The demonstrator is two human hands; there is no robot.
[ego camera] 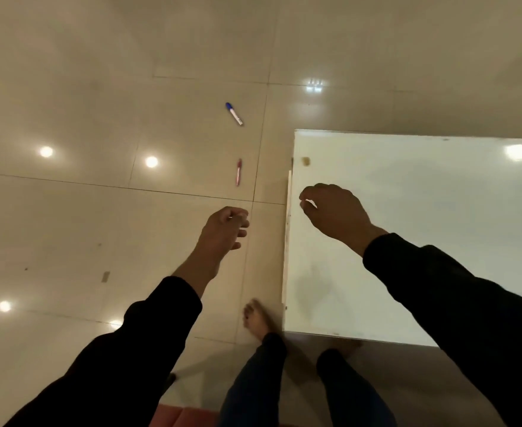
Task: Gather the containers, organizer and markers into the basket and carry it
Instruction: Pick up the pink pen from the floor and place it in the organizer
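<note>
Two markers lie on the beige tiled floor ahead of me: a blue-capped marker (234, 113) farther away and a red marker (238, 172) nearer. My left hand (224, 228) hangs above the floor just short of the red marker, fingers loosely curled and holding nothing. My right hand (333, 209) hovers over the left edge of a white table (423, 211), fingers curled with nothing visible in them. No basket, containers or organizer are in view.
The white table fills the right side; its left edge (287, 241) runs beside my bare foot (256, 318). A small tan spot (306, 161) sits near the table's far left corner. A reddish object (182, 417) shows at the bottom edge. Ceiling lights reflect off the glossy floor.
</note>
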